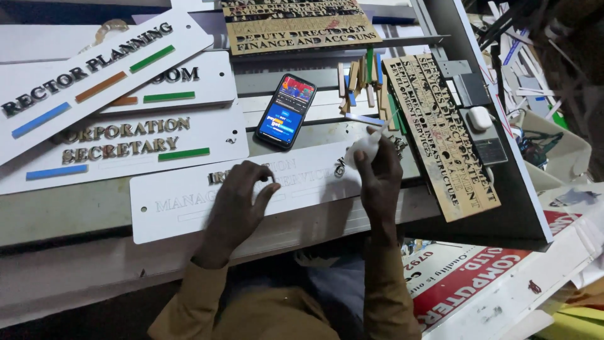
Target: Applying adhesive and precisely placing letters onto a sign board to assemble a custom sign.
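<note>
Left hand pressed down, fingers spread, on white sign plate near counter's front edge. Right hand in closed grip on small white bottle, over plate's right end; phone just behind.

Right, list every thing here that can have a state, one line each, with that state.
Phone: screen lit, lying flat.
White sign plate: flat under both hands, lettering only partly filled.
Small white bottle: gripped in right hand, tilted.
Left hand: fingers pressing on the plate, holding nothing.
Brown letter sheet: flat, many letters cut out.
White earbud case: closed.
</note>
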